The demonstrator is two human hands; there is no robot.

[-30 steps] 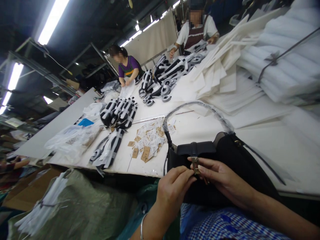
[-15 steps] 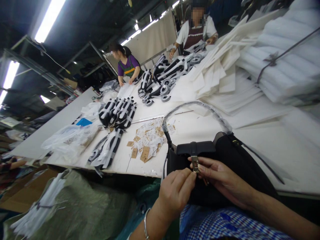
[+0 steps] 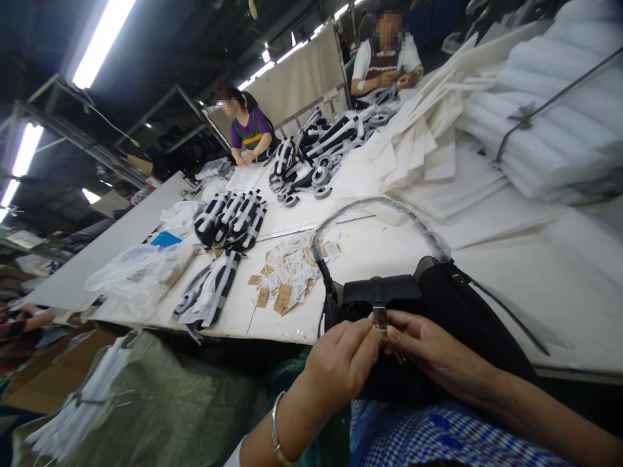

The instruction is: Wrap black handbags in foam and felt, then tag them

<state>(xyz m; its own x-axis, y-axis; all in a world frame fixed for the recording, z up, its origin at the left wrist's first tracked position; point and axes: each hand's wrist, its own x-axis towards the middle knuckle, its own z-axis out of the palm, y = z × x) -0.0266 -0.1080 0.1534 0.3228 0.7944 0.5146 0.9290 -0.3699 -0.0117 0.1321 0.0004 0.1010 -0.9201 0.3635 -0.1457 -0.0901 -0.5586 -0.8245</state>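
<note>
A black handbag (image 3: pixel 467 318) leans at the table's near edge in front of my apron, its plastic-wrapped handle (image 3: pixel 389 206) arching up over the table. Down the front of its flap (image 3: pixel 353 290) runs a strap with a metal buckle (image 3: pixel 379 316). My right hand (image 3: pixel 421 340) grips this buckle from the right between thumb and fingers. From the left, my left hand (image 3: pixel 343 357), with a bangle on the wrist, has its fingertips pinched together at the buckle's left edge. What those fingertips pinch, if anything besides the buckle, is hidden.
A pile of tags (image 3: pixel 289 269) lies left of the bag. Wrapped black straps (image 3: pixel 228 220) lie farther left, near a plastic bag (image 3: pixel 141 269). White foam sheets (image 3: pixel 540 123) are stacked at right. Two people (image 3: pixel 250 130) work across the table. A green sack (image 3: pixel 195 395) stands below.
My left fingertips have moved up from the buckle's lower end to its left side. My right hand stays on the buckle. The far co-worker at right has brought both hands together.
</note>
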